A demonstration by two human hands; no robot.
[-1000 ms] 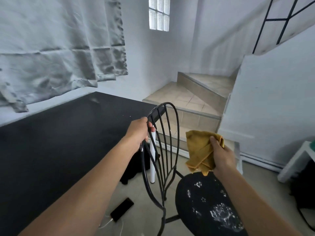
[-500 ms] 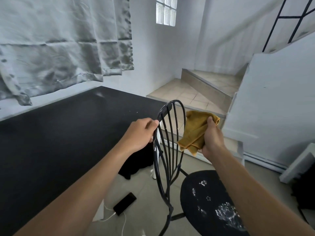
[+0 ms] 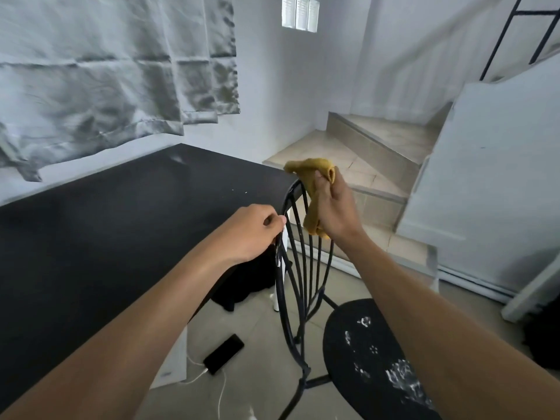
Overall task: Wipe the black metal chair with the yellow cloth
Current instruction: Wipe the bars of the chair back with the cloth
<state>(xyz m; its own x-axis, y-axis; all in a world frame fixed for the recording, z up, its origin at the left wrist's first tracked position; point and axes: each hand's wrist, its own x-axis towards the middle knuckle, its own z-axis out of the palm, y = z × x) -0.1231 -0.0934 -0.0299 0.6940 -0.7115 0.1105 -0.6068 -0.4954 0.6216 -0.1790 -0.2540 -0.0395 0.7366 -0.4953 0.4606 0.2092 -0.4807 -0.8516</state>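
Chair (image 3: pixel 357 359) stands upright beside the table (image 3: pixel 121 222), its back tall, its seat pointing to the right.
I see one chair and one cloth (image 3: pixel 312 177): my left hand (image 3: pixel 251 231) grips the back's left rail, my right hand (image 3: pixel 336 213) holds the cloth bunched at its top.

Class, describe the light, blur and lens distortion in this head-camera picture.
Head view: soft daylight from the glass-block window; wide lens enlarges the forearms near the bottom edge; curtain slightly blurred; yellow cloth and black chair fairly sharp.
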